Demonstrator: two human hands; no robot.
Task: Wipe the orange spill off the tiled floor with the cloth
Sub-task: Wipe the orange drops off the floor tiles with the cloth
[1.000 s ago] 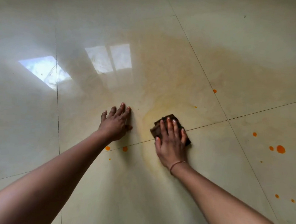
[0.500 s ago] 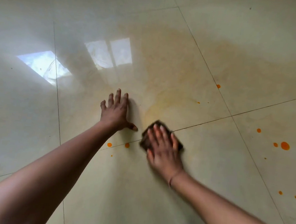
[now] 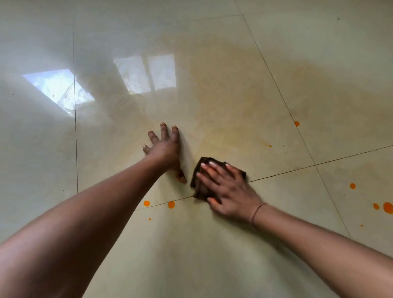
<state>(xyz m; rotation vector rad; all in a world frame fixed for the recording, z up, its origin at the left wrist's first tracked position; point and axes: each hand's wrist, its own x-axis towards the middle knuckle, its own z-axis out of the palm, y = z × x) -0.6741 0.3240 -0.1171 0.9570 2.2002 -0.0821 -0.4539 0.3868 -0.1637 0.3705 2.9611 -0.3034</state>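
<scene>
Change: right hand (image 3: 229, 194), fingers spread flat, sweeps brown cloth (image 3: 200, 188) left.
Left hand (image 3: 165, 149): splayed, just beside cloth.
Meaning: orange drops (image 3: 171, 204) below cloth next.

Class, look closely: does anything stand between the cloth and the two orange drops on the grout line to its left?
Nothing visible. Only bare tile separates the cloth under the right hand from the two orange drops; the left hand rests further up the floor.
</scene>
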